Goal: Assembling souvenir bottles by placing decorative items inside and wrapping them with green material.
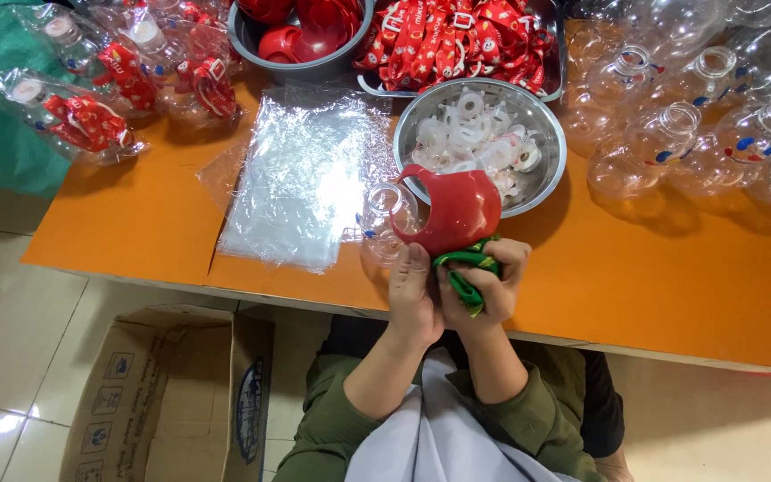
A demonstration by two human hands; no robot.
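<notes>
My left hand grips a clear plastic bottle with a red plastic shell fitted around it, just above the table's near edge. My right hand is closed on a green plastic piece pressed against the bottom of the red shell. Both hands touch each other in front of my body.
A steel bowl of white caps stands behind the hands. A stack of clear bags lies left on the orange table. Empty clear bottles fill the right, bagged finished bottles the far left. A cardboard box sits on the floor.
</notes>
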